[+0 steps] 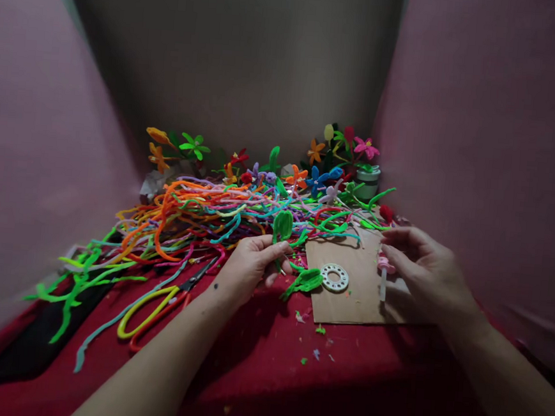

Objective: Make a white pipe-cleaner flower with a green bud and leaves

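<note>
Pinched in the fingers of my left hand (264,259) is a looped green pipe-cleaner leaf (283,225), held upright. A second green pipe-cleaner leaf (308,280) lies just below and to the right of that hand. My right hand (424,261) is over the cardboard's right side, its thumb and fingers curled around a small pink piece with a pale, see-through stick (383,284) pointing down. What the pink piece is, I cannot make out. Between the hands, a white ring with holes (334,278) rests on the cardboard sheet (346,313).
Behind the hands lies a wide heap of coloured pipe cleaners (200,211). Pipe-cleaner flowers (315,180) and a small pot (368,182) stand at the back. Yellow-and-orange-handled scissors (151,310) and a black strip (41,343) lie left on the red cloth (264,373).
</note>
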Demonstrator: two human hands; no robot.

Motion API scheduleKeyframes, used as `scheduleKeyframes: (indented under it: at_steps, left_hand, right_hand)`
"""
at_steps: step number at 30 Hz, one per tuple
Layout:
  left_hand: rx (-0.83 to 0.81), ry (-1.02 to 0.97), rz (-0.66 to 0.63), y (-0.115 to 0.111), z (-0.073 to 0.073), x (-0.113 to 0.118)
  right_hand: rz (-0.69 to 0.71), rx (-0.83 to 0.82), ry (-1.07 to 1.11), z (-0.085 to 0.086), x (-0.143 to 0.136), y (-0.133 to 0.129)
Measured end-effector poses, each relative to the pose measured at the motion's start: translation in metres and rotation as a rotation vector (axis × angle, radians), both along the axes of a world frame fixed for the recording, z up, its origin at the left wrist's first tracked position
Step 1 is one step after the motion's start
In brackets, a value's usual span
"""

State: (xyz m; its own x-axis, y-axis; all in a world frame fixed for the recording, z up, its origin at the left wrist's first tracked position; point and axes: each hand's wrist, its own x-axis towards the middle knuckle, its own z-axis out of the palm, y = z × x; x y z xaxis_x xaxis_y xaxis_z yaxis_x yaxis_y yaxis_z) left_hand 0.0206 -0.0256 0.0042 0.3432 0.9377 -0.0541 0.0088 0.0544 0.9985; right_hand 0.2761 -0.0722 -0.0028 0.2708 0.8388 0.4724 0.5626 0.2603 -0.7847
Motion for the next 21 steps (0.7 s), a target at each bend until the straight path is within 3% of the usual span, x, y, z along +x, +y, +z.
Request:
scheduleKeyframes:
  at_steps: [2,6,10,17,21]
  left_hand:
    - [0.016,0.002,0.005,0.0,-0.001,0.001]
    - [0.054,0.014,0.044,-0.001,0.001,0.002]
    - [0.07,0.04,0.057,-0.001,0.003,0.002]
    - [0.097,0.058,0.057,0.0,0.001,0.001]
    - [0.099,0.082,0.08,0.0,0.0,0.001]
  right_hand:
    - [-0.127,0.007,-0.318,-0.017,0.022,-0.004]
    - [-0.181,-0.051,-0.775,-0.041,0.047,-0.008]
    - [-0.254,-0.108,-0.884,-0.047,0.05,-0.007]
    - [-0.265,-0.227,-0.961,-0.039,0.043,0.0]
    - [-0.236,-0.148,-0.949,-0.041,0.044,-0.001]
